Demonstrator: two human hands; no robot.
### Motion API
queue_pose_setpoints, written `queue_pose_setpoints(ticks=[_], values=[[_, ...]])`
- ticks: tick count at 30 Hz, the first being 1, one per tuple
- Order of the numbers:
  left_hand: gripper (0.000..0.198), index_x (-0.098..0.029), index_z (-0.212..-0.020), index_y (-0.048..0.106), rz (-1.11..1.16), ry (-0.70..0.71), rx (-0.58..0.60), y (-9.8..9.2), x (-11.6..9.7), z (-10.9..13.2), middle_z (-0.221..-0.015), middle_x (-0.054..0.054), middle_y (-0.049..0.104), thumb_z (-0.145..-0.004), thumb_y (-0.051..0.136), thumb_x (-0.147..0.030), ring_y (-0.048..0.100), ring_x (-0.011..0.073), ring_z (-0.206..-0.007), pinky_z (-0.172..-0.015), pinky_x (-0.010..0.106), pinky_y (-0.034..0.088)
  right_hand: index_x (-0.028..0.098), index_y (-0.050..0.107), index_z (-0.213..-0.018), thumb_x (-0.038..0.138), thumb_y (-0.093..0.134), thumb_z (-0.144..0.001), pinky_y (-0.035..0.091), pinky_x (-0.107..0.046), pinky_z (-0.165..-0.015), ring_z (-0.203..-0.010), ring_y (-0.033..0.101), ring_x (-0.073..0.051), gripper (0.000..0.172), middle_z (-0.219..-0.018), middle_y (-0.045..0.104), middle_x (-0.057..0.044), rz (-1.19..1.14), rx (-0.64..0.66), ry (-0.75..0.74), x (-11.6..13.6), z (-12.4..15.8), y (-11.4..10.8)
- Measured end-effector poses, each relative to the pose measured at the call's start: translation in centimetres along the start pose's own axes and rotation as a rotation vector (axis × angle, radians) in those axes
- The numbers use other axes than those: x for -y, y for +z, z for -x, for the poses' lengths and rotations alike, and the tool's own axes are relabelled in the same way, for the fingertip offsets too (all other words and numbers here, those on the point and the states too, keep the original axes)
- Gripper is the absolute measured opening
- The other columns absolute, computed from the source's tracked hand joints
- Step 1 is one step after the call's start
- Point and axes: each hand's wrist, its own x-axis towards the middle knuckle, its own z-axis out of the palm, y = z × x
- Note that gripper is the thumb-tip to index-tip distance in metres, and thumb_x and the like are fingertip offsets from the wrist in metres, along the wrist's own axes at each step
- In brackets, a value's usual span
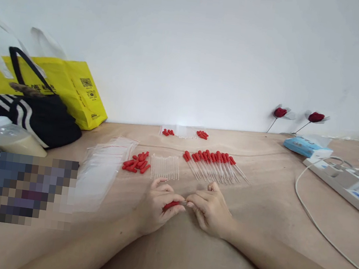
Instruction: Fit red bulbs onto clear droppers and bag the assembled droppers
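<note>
"Bulb (171,205) and tube (185,203): where are they?"

"Low over the middle of the table (251,245). The left hand (159,204) is curled closely round the red bulb; the right hand (211,210) pinches the clear tube near the bulb's end."

"How is the joining best done?"

"I'd keep both in one straight line, grip the tube close to the bulb, and press with a small twist. Gripped too far along, the thin tube could bend or snap, I think. Whether it is seated I can't tell; the hands hide the joint."

"What lies around?"

"Just beyond the hands: loose bulbs (140,163) on the left, a row of bare tubes (166,167) in the middle, assembled droppers (218,157) on the right. Clear plastic bags (106,164) lie left of the loose bulbs."

"Anything in the way?"

"The droppers sit near the right hand, so a careless swing could scatter them. The cable (297,185) curves well off to the right, by the power strip (332,180); a bottle (19,142) and a black bag (49,121) crowd the far left."
</note>
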Motion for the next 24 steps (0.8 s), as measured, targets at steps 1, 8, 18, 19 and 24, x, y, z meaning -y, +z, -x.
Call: queue_pose_setpoints(ticks=[1, 8, 18, 19, 24], values=[[0.009, -0.023, -0.083, 0.06, 0.003, -0.023, -0.003, -0.1, 0.1, 0.1, -0.064, -0.006, 0.063, -0.077, 0.058, -0.029, 0.057, 0.0111, -0.066, -0.091, 0.036, 0.025, 0.016, 0.055, -0.077, 0.015, 0.035, -0.084, 0.018, -0.029, -0.063, -0.055, 0.044, -0.01, 0.021, -0.062, 0.06, 0.001, 0.004, -0.01, 0.007, 0.0, 0.0, 0.0], [0.013, -0.023, -0.074, 0.062, 0.02, -0.102, 0.002, -0.5, -0.3, -0.1, -0.06, -0.005, 0.062, -0.079, 0.051, -0.026, 0.056, 0.0109, -0.062, -0.088, 0.037, 0.028, 0.016, 0.055, -0.075, 0.017, 0.035, -0.085, 0.018, -0.029, -0.061, -0.054, 0.043, -0.01, 0.022, -0.06, 0.058, 0.001, 0.028, -0.068, 0.001, -0.3, 0.2, 0.0], [0.014, -0.023, -0.074, 0.062, 0.054, -0.197, 0.024, -0.7, -0.1, -0.5, -0.064, -0.003, 0.065, -0.079, 0.05, -0.027, 0.057, 0.012, -0.064, -0.087, 0.038, 0.032, 0.017, 0.059, -0.081, 0.022, 0.034, -0.089, 0.021, -0.029, -0.063, -0.064, 0.046, -0.012, 0.026, -0.069, 0.059, -0.002, 0.085, 0.056, 0.012, -0.5, -0.5, -0.3], [0.014, -0.023, -0.075, 0.063, 0.059, -0.207, 0.036, -0.8, 0.1, -0.5, -0.065, -0.003, 0.065, -0.08, 0.05, -0.027, 0.057, 0.0121, -0.064, -0.086, 0.038, 0.033, 0.018, 0.06, -0.082, 0.023, 0.037, -0.089, 0.021, -0.029, -0.063, -0.067, 0.046, -0.013, 0.025, -0.071, 0.059, -0.002, 0.114, 0.075, 0.004, -0.6, -0.6, -0.5], [0.02, -0.021, -0.094, 0.059, 0.021, -0.302, -0.123, -0.9, 1.3, -0.4, -0.083, 0.002, 0.064, -0.079, 0.051, -0.031, 0.057, 0.0161, -0.08, -0.078, 0.034, 0.042, 0.018, 0.063, -0.083, 0.023, 0.043, -0.085, 0.027, -0.027, -0.065, -0.072, 0.049, -0.014, 0.02, -0.074, 0.06, -0.004, 0.165, 0.159, 0.143, -1.5, -1.2, -0.9]])
